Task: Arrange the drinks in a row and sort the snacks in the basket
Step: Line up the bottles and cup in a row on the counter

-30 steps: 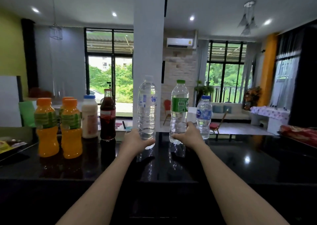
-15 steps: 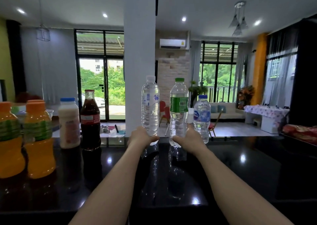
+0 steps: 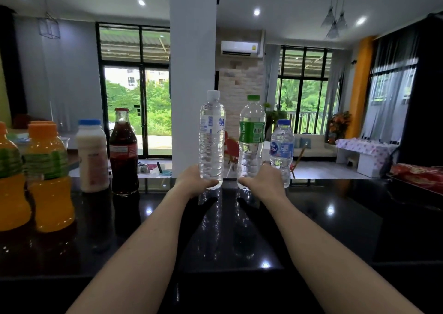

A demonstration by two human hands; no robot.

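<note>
Gripping the white-cap bottle (image 3: 212, 141) low on its body, the left hand (image 3: 191, 182) has its fingers curled round the far side and its thumb across the near side. The right hand (image 3: 263, 182) grips the green-cap bottle (image 3: 251, 143) in the same manner, also near the base. Both bottles are upright and close together but apart, at 12 o'clock on the black counter (image 3: 335, 218), near its far edge. Whether their bases touch the counter cannot be told.

The blue-cap bottle (image 3: 282, 146) stands upright at 3 o'clock of the green-cap bottle, just beside the right hand, which hides part of its lower body.

At 9 o'clock of the left hand, reading outward:
- cola bottle (image 3: 123, 150), upright, red label;
- milk bottle (image 3: 92, 155), just beside the cola bottle;
- two orange bottles (image 3: 49, 177), nearer the camera, the outer one cut by the frame edge. A third orange cap shows behind them.

At 3 o'clock, on the counter's right end, a red packet (image 3: 417, 176) lies on a dark tray; its detail is blurred.
</note>
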